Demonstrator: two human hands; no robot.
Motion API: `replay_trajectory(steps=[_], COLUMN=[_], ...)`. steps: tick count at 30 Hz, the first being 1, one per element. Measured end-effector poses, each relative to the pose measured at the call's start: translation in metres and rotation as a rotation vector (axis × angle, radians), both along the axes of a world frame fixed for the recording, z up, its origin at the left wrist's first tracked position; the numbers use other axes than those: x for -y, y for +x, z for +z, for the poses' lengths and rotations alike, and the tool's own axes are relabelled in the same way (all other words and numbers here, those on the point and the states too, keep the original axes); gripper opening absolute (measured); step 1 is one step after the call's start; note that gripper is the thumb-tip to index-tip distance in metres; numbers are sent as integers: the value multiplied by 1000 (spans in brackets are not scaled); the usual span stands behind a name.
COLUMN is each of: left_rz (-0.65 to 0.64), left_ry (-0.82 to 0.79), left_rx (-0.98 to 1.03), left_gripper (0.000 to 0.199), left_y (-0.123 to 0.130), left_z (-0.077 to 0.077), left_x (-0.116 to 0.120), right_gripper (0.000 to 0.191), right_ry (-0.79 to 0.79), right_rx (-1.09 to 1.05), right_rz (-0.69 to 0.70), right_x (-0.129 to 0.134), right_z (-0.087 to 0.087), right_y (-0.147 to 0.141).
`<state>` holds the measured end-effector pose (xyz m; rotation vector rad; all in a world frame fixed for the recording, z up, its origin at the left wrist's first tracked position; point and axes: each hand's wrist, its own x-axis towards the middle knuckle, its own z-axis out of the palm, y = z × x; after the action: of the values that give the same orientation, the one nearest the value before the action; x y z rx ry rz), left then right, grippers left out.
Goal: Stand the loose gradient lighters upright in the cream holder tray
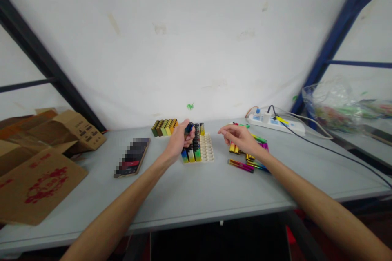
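My left hand [181, 138] is closed around a dark blue lighter-like tube [189, 127], above the left part of a white tray [208, 149] with round slots. Several metallic tubes [192, 155] stand upright in the tray's left rows, partly hidden by that hand; a yellow one [202, 129] stands at the back. To the right, my right hand [235, 136] hangs near a loose pile of shiny coloured tubes, its fingers bent and thumb near the fingertips; nothing shows between them. A pink and gold tube [241, 166] lies in front of the pile.
Behind the left hand stands a block of gold and green tubes [164, 127]. A phone [133, 157] and cardboard boxes [45, 175] are at the left. A white power strip [275, 124] with cables lies at the back right, near a clear plastic bag [333, 102].
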<state>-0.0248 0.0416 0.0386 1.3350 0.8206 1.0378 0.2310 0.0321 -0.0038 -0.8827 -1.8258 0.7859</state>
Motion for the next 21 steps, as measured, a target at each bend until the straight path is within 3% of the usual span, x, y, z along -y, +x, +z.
replay_trajectory(steps=[13,16,21], left_rz=[72,118,114], left_ry=[376,453,743], left_rx=[-71,-171,-519], left_gripper=[39,38,30], left_y=[-4,-5,4], left_z=[6,9,15], left_x=[-4,-16,-53], right_gripper=[35,33,25], right_ry=[48,66,66], right_rx=[160,201,195], right_rz=[-31,-42,-37], right_x=[6,6,6], right_z=[6,9,9], right_y=[-2,-3,-4])
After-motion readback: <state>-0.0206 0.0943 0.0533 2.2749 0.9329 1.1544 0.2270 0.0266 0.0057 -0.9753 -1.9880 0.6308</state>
